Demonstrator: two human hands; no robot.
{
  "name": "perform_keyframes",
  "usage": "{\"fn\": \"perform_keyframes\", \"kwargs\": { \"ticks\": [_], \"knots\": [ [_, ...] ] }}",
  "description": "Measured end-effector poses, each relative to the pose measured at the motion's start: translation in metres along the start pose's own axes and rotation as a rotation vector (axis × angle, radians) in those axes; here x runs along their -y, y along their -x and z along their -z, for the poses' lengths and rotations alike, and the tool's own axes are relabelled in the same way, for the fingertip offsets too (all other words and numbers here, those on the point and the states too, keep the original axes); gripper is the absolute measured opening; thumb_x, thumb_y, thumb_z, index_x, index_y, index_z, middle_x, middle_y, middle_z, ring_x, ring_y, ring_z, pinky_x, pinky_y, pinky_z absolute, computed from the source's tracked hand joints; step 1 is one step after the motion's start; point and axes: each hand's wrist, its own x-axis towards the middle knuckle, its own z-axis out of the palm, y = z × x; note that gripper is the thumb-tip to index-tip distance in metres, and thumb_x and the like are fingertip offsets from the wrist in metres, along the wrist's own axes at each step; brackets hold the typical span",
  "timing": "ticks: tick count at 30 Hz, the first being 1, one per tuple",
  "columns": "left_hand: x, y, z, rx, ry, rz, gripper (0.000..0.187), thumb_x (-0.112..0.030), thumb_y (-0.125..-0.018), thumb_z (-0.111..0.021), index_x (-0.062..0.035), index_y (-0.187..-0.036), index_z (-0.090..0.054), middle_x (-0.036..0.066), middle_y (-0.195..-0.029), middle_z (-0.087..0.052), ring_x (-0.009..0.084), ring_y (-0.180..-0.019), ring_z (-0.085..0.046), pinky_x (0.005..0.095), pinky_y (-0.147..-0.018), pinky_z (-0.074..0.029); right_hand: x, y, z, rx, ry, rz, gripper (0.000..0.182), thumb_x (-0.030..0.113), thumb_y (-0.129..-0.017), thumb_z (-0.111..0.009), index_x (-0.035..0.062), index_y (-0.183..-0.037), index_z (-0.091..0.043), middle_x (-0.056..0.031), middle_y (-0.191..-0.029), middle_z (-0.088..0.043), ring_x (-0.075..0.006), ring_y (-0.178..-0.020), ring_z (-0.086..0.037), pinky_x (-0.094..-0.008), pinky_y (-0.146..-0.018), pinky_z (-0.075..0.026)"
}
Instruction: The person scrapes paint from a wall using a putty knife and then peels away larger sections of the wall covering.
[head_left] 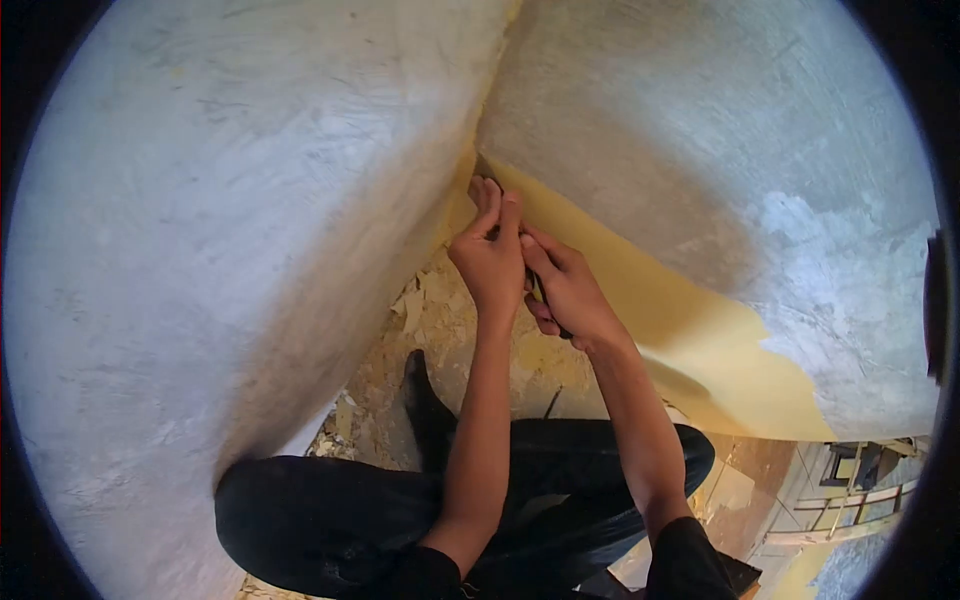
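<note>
In the inner corner of two plastered walls, my left hand (490,255) is raised with its fingers curled in a pinch close to the corner line. What those fingers hold is hidden. Just to the right and slightly lower, my right hand (572,290) is wrapped around a dark-handled tool (538,288). The tool's working end cannot be made out behind my left hand. Both hands nearly touch. A yellow strip (640,285) covers the lower part of the right wall (640,120), its upper edge running down from the corner.
The left wall (230,200) is grey-white and bare plaster. Peeled flakes (415,300) litter the floor in the corner, near my dark boot (430,400). My bent knees are close to both walls. At lower right a slatted wooden object (850,510) lies on the tiled floor.
</note>
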Motion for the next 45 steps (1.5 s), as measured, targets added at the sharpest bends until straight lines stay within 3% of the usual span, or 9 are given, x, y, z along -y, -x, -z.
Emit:
{"fn": "perform_keyframes", "kwargs": {
  "ticks": [6, 10, 13, 16, 19, 26, 28, 31, 45],
  "knots": [
    [0.002, -0.008, 0.004, -0.033, 0.070, -0.115, 0.036, -0.015, -0.093, -0.063, 0.0048, -0.123, -0.059, 0.022, -0.134, -0.053, 0.0239, -0.131, -0.046, 0.0316, -0.106, -0.038, 0.001, -0.009, -0.011, -0.011, -0.015, 0.020, 0.041, 0.030, -0.104, -0.042, 0.0159, -0.142, -0.047, -0.0003, -0.074, -0.045, -0.0064, -0.046, -0.037, -0.0224, -0.035, -0.030],
    [-0.012, 0.003, 0.014, -0.008, -0.008, 0.065, 0.036, -0.014, -0.093, -0.063, 0.0046, -0.123, -0.058, 0.022, -0.134, -0.053, 0.0246, -0.130, -0.047, 0.0326, -0.106, -0.039, -0.002, 0.004, -0.015, 0.021, -0.060, 0.019, 0.044, 0.032, -0.103, -0.043, 0.0159, -0.144, -0.044, -0.0005, -0.072, -0.046, -0.0069, -0.043, -0.034, -0.0250, -0.036, -0.030],
    [0.004, -0.004, 0.004, -0.025, -0.055, -0.161, 0.036, -0.015, -0.093, -0.063, 0.0050, -0.122, -0.059, 0.022, -0.133, -0.053, 0.0251, -0.129, -0.049, 0.0322, -0.104, -0.041, -0.004, -0.002, -0.010, 0.022, -0.036, 0.011, 0.043, 0.031, -0.103, -0.043, 0.0161, -0.144, -0.044, -0.0003, -0.072, -0.047, -0.0071, -0.043, -0.036, -0.0252, -0.035, -0.031],
    [0.010, -0.005, 0.008, -0.027, 0.107, -0.055, 0.036, -0.015, -0.092, -0.064, 0.0055, -0.122, -0.059, 0.023, -0.133, -0.054, 0.0263, -0.129, -0.048, 0.0326, -0.104, -0.041, -0.008, -0.003, -0.011, -0.026, -0.031, 0.002, 0.041, 0.030, -0.104, -0.042, 0.0161, -0.142, -0.046, -0.0004, -0.072, -0.045, -0.0067, -0.045, -0.037, -0.0228, -0.035, -0.031],
    [-0.007, 0.007, 0.014, -0.024, -0.048, -0.092, 0.035, -0.014, -0.092, -0.064, 0.0056, -0.121, -0.060, 0.023, -0.133, -0.053, 0.0267, -0.129, -0.048, 0.0323, -0.104, -0.041, -0.001, 0.005, -0.014, 0.008, -0.019, 0.038, 0.044, 0.031, -0.103, -0.043, 0.0156, -0.144, -0.044, 0.0000, -0.070, -0.046, -0.0078, -0.044, -0.035, -0.0254, -0.036, -0.031],
    [0.002, 0.005, 0.009, -0.032, 0.060, -0.096, 0.034, -0.014, -0.092, -0.065, 0.0071, -0.119, -0.061, 0.025, -0.132, -0.052, 0.0279, -0.129, -0.049, 0.0320, -0.104, -0.040, -0.014, 0.008, -0.008, 0.013, -0.057, 0.009, 0.045, 0.030, -0.103, -0.043, 0.0142, -0.145, -0.042, -0.0010, -0.070, -0.046, -0.0081, -0.044, -0.038, -0.0263, -0.036, -0.032],
    [-0.007, 0.011, 0.011, -0.037, 0.006, 0.017, 0.035, -0.013, -0.091, -0.065, 0.0080, -0.119, -0.060, 0.026, -0.131, -0.053, 0.0276, -0.129, -0.049, 0.0319, -0.105, -0.039, -0.006, 0.004, -0.011, 0.030, -0.040, 0.026, 0.044, 0.030, -0.104, -0.042, 0.0147, -0.145, -0.042, -0.0010, -0.070, -0.046, -0.0079, -0.044, -0.037, -0.0262, -0.036, -0.032],
    [0.009, -0.011, 0.006, -0.028, -0.022, -0.147, 0.035, -0.012, -0.091, -0.066, 0.0074, -0.119, -0.060, 0.026, -0.130, -0.054, 0.0264, -0.127, -0.050, 0.0312, -0.104, -0.041, -0.008, -0.004, -0.014, -0.034, -0.006, 0.019, 0.042, 0.031, -0.104, -0.042, 0.0155, -0.143, -0.044, 0.0002, -0.067, -0.044, -0.0064, -0.043, -0.036, -0.0220, -0.034, -0.029],
    [0.006, 0.000, 0.014, -0.068, 0.057, -0.036, 0.035, -0.013, -0.090, -0.067, 0.0051, -0.119, -0.062, 0.022, -0.129, -0.058, 0.0217, -0.123, -0.055, 0.0297, -0.099, -0.044, -0.008, -0.003, -0.017, 0.008, -0.063, 0.035, 0.043, 0.029, -0.103, -0.043, 0.0138, -0.144, -0.044, 0.0003, -0.066, -0.044, -0.0077, -0.043, -0.036, -0.0259, -0.034, -0.031]
  ]
}}
